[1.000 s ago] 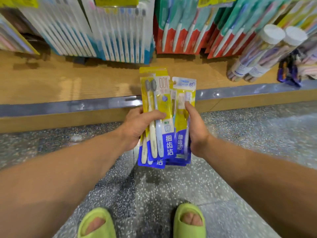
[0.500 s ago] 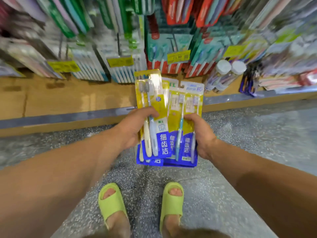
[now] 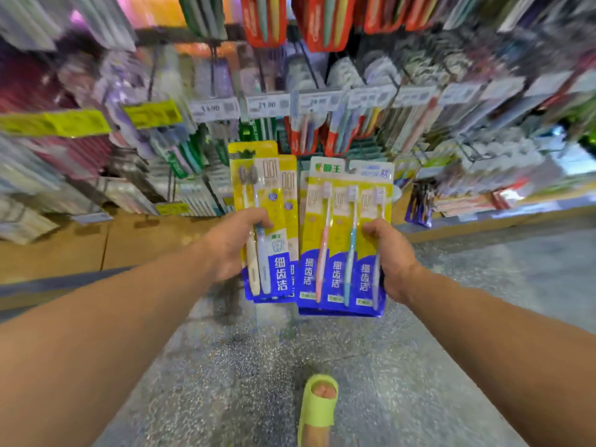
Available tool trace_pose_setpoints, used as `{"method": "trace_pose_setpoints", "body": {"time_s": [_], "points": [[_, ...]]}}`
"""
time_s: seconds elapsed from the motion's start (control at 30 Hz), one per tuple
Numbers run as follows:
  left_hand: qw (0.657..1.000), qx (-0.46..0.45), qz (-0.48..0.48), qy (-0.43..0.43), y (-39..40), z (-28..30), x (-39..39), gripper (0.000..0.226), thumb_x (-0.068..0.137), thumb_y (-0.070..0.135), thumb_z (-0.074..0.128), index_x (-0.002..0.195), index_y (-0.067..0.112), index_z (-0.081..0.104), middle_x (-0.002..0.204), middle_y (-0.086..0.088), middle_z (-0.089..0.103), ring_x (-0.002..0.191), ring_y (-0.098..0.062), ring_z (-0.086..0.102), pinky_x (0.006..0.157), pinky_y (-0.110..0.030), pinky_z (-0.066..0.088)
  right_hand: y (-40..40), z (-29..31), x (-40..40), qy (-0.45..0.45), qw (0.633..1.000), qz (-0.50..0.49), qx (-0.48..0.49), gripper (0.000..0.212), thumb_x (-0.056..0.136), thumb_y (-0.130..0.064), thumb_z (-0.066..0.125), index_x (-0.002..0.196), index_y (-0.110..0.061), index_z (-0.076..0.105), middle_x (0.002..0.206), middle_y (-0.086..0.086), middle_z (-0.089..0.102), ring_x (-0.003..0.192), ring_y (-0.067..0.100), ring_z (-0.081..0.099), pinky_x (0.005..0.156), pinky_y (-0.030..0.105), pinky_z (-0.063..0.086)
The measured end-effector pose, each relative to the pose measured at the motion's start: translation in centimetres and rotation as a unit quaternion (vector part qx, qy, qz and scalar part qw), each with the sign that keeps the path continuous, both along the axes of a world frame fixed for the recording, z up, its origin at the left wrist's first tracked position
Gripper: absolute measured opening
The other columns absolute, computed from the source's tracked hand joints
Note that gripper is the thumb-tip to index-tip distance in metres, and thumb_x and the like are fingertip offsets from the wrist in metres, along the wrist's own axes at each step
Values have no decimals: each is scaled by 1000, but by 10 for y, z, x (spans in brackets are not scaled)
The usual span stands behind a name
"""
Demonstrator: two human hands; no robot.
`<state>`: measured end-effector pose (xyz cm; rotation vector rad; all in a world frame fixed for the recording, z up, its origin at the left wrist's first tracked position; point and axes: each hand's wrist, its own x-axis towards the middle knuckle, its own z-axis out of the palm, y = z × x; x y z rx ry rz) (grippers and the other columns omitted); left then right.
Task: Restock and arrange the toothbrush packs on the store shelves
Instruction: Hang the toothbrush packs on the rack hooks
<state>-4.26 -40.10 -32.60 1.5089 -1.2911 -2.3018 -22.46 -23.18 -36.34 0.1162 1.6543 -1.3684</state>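
Fingers (image 3: 263, 221) of the left hand (image 3: 230, 245) curl over the front of a narrow two-brush toothbrush pack (image 3: 261, 221), thumb behind, gripping it and further packs stacked behind; the right hand (image 3: 392, 256) pinches the right edge of a wider three-brush toothbrush pack (image 3: 346, 235), also with packs behind it. Both bundles stand upright, side by side and just apart, held at arm's length above the speckled floor (image 3: 403, 382). Beyond them hang blurred store shelves (image 3: 322, 101) of toothbrushes with price tags, and one green sandal (image 3: 317, 404) shows below.
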Motion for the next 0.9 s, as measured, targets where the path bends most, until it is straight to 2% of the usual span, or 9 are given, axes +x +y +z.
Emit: {"method": "trace_pose_setpoints", "body": {"time_s": [0.03,0.1,0.2,0.33,0.4,0.5,0.63,0.77,0.9], "points": [[1000,-4,-2,7,1,16,4,19,92,8,56,110,11,60,102,-16,76,92,-35,76,86,-53,61,5,15,1,9,1000,1,0,40,89,-35,64,119,-10,57,99,16,70,80,36,78,87,56,60],[1000,-17,-12,20,4,46,13,26,92,10,57,118,12,61,109,-17,79,93,-35,77,83,-52,61,16,45,7,28,1000,2,-1,45,90,-37,63,127,-13,55,106,17,68,85,38,78,90,62,57],[998,-43,-10,37,17,96,33,20,92,9,55,109,13,65,94,-11,80,81,-30,77,81,-47,60,32,96,22,47,999,-3,-19,43,94,-38,60,129,-14,53,108,15,66,77,34,76,81,54,60],[993,-91,-38,58,42,174,63,13,93,8,55,103,12,63,91,-9,75,81,-28,74,80,-42,60,51,171,50,75,995,-37,-58,58,86,-43,65,135,-16,53,109,17,70,75,34,76,86,56,58],[991,-104,-51,69,56,211,73,21,92,10,56,112,11,64,102,-12,76,91,-32,74,89,-48,60,65,209,65,81,992,-55,-78,57,84,-42,66,133,-16,55,111,21,72,72,35,77,80,55,61],[987,-117,-59,95,74,261,81,35,93,10,54,127,7,62,120,-20,74,109,-39,71,99,-55,56,89,256,78,94,987,-67,-112,48,90,-35,61,132,-12,58,101,16,71,70,34,75,73,49,63],[978,-139,-82,130,98,315,86,48,90,10,56,137,3,59,134,-24,67,114,-41,68,101,-57,54,116,309,81,131,977,-91,-143,44,86,-36,65,124,-13,62,96,14,73,75,36,75,84,57,60],[969,-162,-106,152,121,356,82,41,91,6,53,132,2,62,130,-26,69,110,-40,68,101,-57,54,138,348,73,154,968,-111,-164,61,73,-40,69,127,-12,61,100,14,73,79,39,76,89,68,55],[956,-178,-143,183,144,386,64,38,79,11,62,117,5,58,113,-23,60,100,-38,65,105,-57,50,158,374,62,179,961,-123,-173,37,88,-33,64,119,-13,61,82,9,74,67,34,76,83,58,60]]}}
